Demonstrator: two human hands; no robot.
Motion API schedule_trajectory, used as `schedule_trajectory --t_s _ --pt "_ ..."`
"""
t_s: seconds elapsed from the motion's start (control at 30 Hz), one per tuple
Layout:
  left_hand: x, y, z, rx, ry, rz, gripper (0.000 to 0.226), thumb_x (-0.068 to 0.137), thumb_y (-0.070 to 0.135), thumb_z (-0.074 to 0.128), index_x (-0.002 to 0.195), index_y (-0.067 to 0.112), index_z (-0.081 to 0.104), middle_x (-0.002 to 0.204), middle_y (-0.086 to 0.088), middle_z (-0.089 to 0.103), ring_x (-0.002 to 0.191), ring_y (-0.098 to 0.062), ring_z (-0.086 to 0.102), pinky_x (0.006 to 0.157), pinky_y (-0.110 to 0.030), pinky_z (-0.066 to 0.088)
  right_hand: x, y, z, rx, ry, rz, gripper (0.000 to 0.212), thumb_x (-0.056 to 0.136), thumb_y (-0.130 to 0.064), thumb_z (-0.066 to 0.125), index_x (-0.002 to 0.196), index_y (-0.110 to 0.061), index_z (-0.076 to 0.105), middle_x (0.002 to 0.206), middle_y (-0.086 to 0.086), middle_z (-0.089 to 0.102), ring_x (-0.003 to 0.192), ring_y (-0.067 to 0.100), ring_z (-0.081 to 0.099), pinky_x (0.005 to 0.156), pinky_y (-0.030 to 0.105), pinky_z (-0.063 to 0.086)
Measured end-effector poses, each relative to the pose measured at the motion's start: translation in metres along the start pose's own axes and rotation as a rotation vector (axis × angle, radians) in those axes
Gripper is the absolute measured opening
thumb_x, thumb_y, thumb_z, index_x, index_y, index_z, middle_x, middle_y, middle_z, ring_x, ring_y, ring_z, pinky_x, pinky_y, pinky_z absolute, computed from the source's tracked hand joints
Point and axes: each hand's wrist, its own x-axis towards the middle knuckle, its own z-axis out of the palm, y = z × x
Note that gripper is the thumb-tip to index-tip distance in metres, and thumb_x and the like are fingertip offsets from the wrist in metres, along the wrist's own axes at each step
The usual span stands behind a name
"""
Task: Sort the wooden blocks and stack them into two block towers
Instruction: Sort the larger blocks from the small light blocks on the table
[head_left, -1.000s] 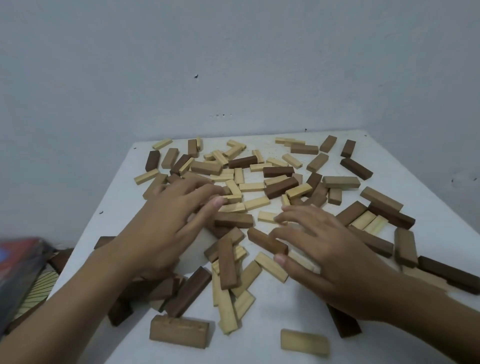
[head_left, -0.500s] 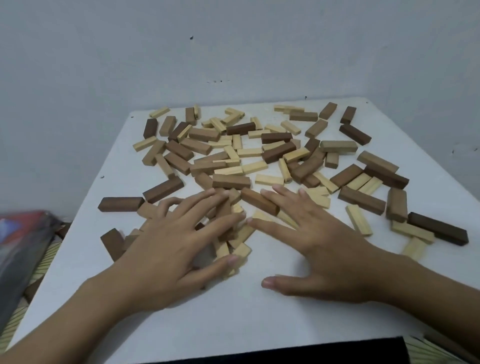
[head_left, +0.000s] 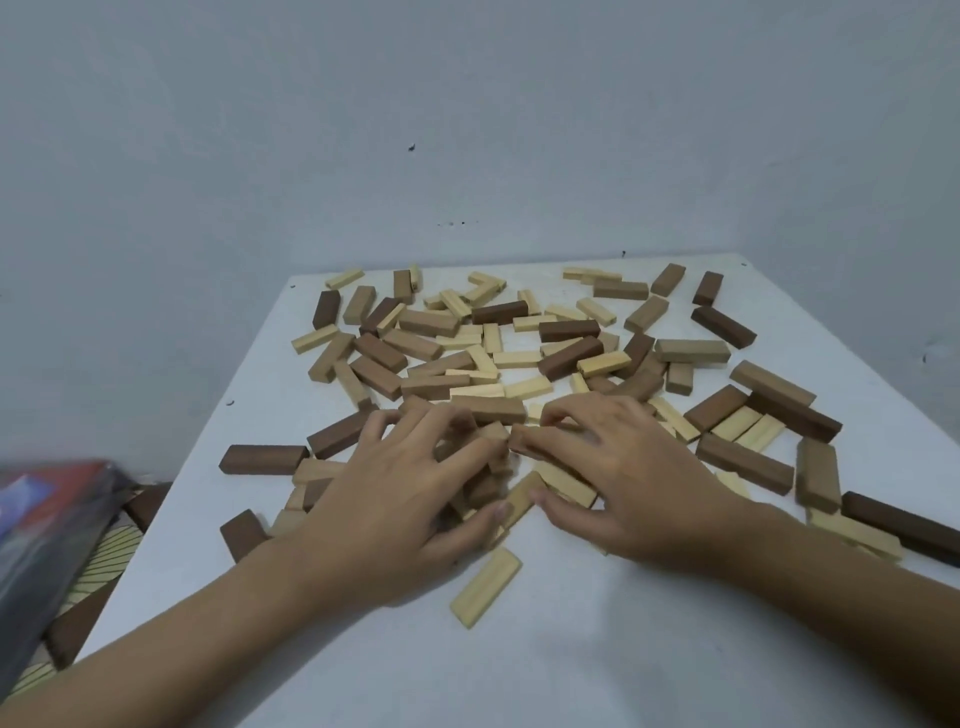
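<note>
Several wooden blocks, pale, mid-brown and dark brown, lie scattered flat over the white table. No tower stands. My left hand lies over a small heap of blocks at the table's middle, fingers curled into it and thumb against a pale block. My right hand sits right beside it, its fingertips curled round the end of a brown block. One pale block lies alone in front of the hands.
A dark brown block lies left of my left hand. A long dark block lies near the right edge. A red and blue box and a striped mat sit below the table's left edge. Grey wall behind.
Both hands went from flat, spread fingers to curled fingers, drawn together over the middle heap. A pale block now lies alone in front of them.
</note>
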Motion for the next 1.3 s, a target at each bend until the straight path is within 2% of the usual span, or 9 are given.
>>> schedule_trajectory --t_s 0.3,0.5,0.6,0.73,0.83,1.0,1.13,1.2,1.3 --pt "0.002 -0.001 0.006 -0.095 0.106 -0.044 0.037 0.096 0.058 0.05 0.12 0.034 0.065 0.126 0.01 0.05 0.121 -0.013 0.049 0.095 -0.045 0.039 0.006 0.006 0.012 0.047 0.012 0.054 0.038 0.098 -0.046 0.052 0.123 -0.023 0.069 0.113 -0.004 0.066 0.11 0.014 0.059 0.1 0.035 0.042" --pt "0.004 0.004 0.008 -0.034 0.039 -0.053 0.055 0.098 0.067 0.037 0.143 0.039 0.052 0.155 0.009 0.041 0.147 -0.014 0.032 0.109 -0.048 0.034 0.012 0.003 0.016 0.027 0.067 0.056 0.03 0.097 -0.04 0.052 0.121 -0.025 0.062 0.103 -0.002 0.066 0.098 0.019 0.063 0.086 0.041 0.053" --pt "0.004 0.004 0.01 -0.033 0.074 -0.046 0.049 0.099 0.063 0.04 0.137 0.038 0.058 0.147 0.009 0.049 0.14 -0.016 0.042 0.103 -0.046 0.038 0.014 0.002 0.014 0.019 0.091 0.064 0.03 0.098 -0.038 0.051 0.121 -0.023 0.064 0.102 -0.002 0.066 0.096 0.02 0.063 0.085 0.041 0.052" --pt "0.0 0.003 0.002 -0.12 0.186 -0.032 0.045 0.099 0.06 0.048 0.129 0.031 0.066 0.132 0.008 0.056 0.121 -0.011 0.053 0.094 -0.045 0.043 0.009 -0.002 0.002 0.123 0.018 0.034 0.043 0.101 -0.054 0.048 0.13 -0.025 0.063 0.124 -0.005 0.062 0.122 0.013 0.052 0.107 0.044 0.043" --pt "-0.007 -0.005 -0.018 -0.176 0.184 -0.024 0.043 0.098 0.062 0.047 0.122 0.032 0.068 0.133 0.01 0.053 0.116 -0.008 0.054 0.093 -0.041 0.046 0.006 -0.009 -0.008 0.192 -0.18 0.005 0.063 0.095 -0.074 0.042 0.15 -0.043 0.039 0.152 -0.011 0.038 0.146 0.004 0.024 0.127 0.045 0.014" --pt "-0.056 -0.027 -0.039 -0.03 0.115 -0.194 0.059 0.087 0.083 0.04 0.138 0.054 0.047 0.145 0.019 0.04 0.136 -0.006 0.037 0.107 -0.035 0.032 0.007 -0.02 -0.015 0.139 -0.35 -0.06 0.084 0.085 -0.092 0.035 0.155 -0.061 0.001 0.17 -0.014 0.004 0.155 0.002 -0.012 0.127 0.054 -0.009" --pt "-0.099 -0.041 -0.029 -0.025 -0.095 -0.369 0.087 0.069 0.099 0.036 0.147 0.07 0.009 0.163 0.024 0.0 0.144 0.015 -0.014 0.116 -0.028 0.005 0.006 -0.03 -0.016 0.111 -0.426 -0.097 0.089 0.08 -0.095 0.036 0.151 -0.066 -0.009 0.17 -0.016 -0.014 0.151 -0.001 -0.028 0.125 0.05 -0.016" --pt "-0.106 -0.044 -0.022 -0.08 -0.134 -0.405 0.089 0.069 0.098 0.034 0.146 0.071 0.0 0.163 0.025 -0.007 0.142 0.015 -0.023 0.117 -0.026 -0.001 0.006 -0.033 -0.012 0.074 -0.454 -0.108 0.084 0.083 -0.095 0.03 0.151 -0.066 -0.01 0.169 -0.016 -0.021 0.152 0.002 -0.027 0.125 0.051 -0.016" --pt "-0.099 -0.048 -0.015 -0.103 -0.101 -0.401 0.077 0.079 0.091 0.028 0.149 0.068 0.004 0.165 0.02 0.003 0.15 0.005 -0.009 0.118 -0.026 0.002 0.006 -0.032 -0.004 0.076 -0.411 -0.084 0.067 0.092 -0.086 0.026 0.152 -0.064 0.009 0.171 -0.014 -0.012 0.157 0.009 -0.008 0.127 0.051 -0.003"
